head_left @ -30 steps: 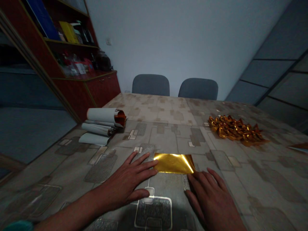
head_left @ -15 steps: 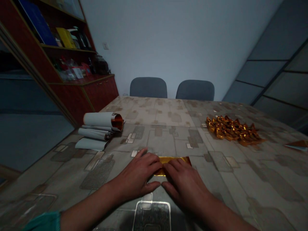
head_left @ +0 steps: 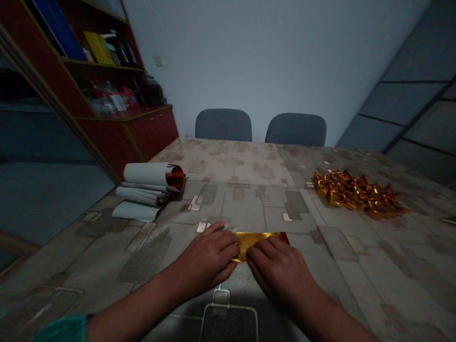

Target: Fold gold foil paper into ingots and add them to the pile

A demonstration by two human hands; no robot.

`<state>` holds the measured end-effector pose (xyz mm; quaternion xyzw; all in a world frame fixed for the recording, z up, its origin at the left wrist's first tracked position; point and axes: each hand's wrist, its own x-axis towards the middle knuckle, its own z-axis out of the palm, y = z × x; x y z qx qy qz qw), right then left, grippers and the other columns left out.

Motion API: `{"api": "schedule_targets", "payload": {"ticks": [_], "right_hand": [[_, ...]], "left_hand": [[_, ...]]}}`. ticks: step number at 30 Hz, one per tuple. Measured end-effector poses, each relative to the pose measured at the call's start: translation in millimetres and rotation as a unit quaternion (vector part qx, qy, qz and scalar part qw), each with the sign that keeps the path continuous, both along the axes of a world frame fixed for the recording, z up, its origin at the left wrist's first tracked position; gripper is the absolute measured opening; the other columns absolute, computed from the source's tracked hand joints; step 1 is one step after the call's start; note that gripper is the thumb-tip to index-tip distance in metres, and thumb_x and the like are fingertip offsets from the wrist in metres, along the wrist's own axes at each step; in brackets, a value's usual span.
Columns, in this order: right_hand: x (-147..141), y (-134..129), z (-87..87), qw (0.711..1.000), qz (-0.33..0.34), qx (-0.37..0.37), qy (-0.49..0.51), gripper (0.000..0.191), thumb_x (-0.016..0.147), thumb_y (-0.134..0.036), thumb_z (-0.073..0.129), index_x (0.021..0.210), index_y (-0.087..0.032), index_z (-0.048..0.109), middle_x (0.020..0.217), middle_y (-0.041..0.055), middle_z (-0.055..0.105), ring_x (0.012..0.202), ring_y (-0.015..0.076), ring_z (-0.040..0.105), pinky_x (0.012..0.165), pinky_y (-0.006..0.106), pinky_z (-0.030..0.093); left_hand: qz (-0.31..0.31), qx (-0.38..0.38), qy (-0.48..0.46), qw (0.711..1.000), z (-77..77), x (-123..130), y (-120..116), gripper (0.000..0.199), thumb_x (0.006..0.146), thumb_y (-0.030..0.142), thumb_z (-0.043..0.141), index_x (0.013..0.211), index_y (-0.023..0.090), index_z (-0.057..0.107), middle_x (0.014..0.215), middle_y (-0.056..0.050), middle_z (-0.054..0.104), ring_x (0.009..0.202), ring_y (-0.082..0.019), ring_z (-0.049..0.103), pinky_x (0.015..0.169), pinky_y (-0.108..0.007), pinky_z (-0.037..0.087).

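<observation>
A folded strip of shiny gold foil paper (head_left: 249,240) lies on the table in front of me, its long side running left to right. My left hand (head_left: 212,251) covers its left end, the fingers closed on the paper and the index finger raised a little. At the near edge and right part, my right hand (head_left: 281,263) grips the strip with curled fingers. Bare foil shows between the two hands. The underside of the strip and parts of both thumbs are hidden.
To the left lies a stack of rolled, white-backed foil sheets (head_left: 146,175). A cluster of folded gold foil pieces (head_left: 356,192) sits at the right on the patterned tablecloth (head_left: 242,206). Two grey chairs (head_left: 223,125) stand beyond the far edge, near a red shelf cabinet (head_left: 153,133).
My right hand has slid slightly right, widening the gap between my hands, so more gold foil shows. My left thumb has drawn in toward the fingers. The view has shifted slightly.
</observation>
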<state>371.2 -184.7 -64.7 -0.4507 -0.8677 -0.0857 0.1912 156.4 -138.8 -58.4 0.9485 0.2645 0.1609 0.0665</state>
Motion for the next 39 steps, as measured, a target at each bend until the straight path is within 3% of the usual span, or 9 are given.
{"api": "schedule_targets", "payload": {"ticks": [3,6,12,15,22,27,39], "right_hand": [[-3.2,-0.5,2.2,1.000,-0.015,-0.017,0.007,0.016,0.078,-0.024,0.082,0.084,-0.020,0.067,0.082,0.0024,0.071,0.078,0.0250,0.063,0.067,0.035,0.045],[-4.8,0.7,2.2,1.000,-0.021,0.017,0.001,0.017,0.076,-0.018,0.083,0.080,-0.020,0.067,0.078,0.0019,0.070,0.075,0.0241,0.063,0.064,0.034,0.044],[-3.5,-3.4,-0.3,0.998,-0.005,0.064,0.025,0.018,0.083,-0.004,0.068,0.076,-0.019,0.064,0.070,0.0004,0.067,0.065,0.0191,0.061,0.058,0.032,0.038],[-4.3,-10.9,-3.7,0.997,0.010,0.068,0.036,0.018,0.082,-0.005,0.066,0.073,-0.020,0.063,0.068,-0.0002,0.066,0.063,0.0189,0.058,0.057,0.032,0.037],[-9.3,-21.3,-7.1,0.998,0.003,-0.030,0.063,0.009,0.080,-0.022,0.070,0.077,-0.020,0.062,0.079,0.0027,0.067,0.073,0.0217,0.059,0.066,0.033,0.038],[-3.8,-17.9,-7.3,0.989,0.014,-0.111,0.100,0.005,0.085,-0.016,0.062,0.082,-0.019,0.061,0.083,0.0041,0.066,0.075,0.0207,0.058,0.066,0.033,0.036],[-2.4,-17.1,-4.2,0.977,0.022,-0.142,0.158,0.019,0.091,-0.015,0.052,0.074,-0.019,0.059,0.073,0.0028,0.064,0.067,0.0175,0.056,0.064,0.031,0.034]], "left_hand": [[-0.005,0.056,-0.028,0.998,-8.3,2.2,2.2,0.018,0.094,0.012,0.048,0.096,0.018,0.064,0.106,-0.008,0.074,0.097,-0.021,0.071,0.107,-0.047,0.047],[-0.001,0.082,-0.047,0.996,-9.4,3.8,2.0,0.021,0.096,0.010,0.044,0.092,0.018,0.064,0.100,-0.007,0.075,0.090,-0.019,0.072,0.102,-0.043,0.051],[-0.023,-0.021,-0.037,0.999,6.1,-0.5,-7.8,0.013,0.093,0.023,0.058,0.104,0.018,0.062,0.100,-0.007,0.071,0.094,-0.024,0.064,0.090,-0.041,0.050],[-0.025,-0.059,-0.058,0.996,6.8,-6.5,-10.5,0.012,0.094,0.013,0.051,0.095,0.018,0.061,0.099,-0.006,0.068,0.092,-0.022,0.059,0.084,-0.035,0.047],[-0.024,-0.154,-0.069,0.985,0.3,-15.7,-3.5,0.015,0.092,0.010,0.055,0.089,0.021,0.064,0.093,-0.001,0.065,0.089,-0.018,0.057,0.083,-0.032,0.040],[0.028,-0.181,-0.071,0.981,0.7,-18.7,-1.9,0.008,0.093,0.016,0.062,0.091,0.022,0.068,0.094,-0.001,0.060,0.092,-0.019,0.057,0.083,-0.032,0.039],[0.073,-0.224,-0.047,0.971,8.4,-21.0,-1.9,0.011,0.080,0.018,0.078,0.086,0.022,0.069,0.098,-0.001,0.060,0.098,-0.021,0.057,0.088,-0.034,0.039]]}}
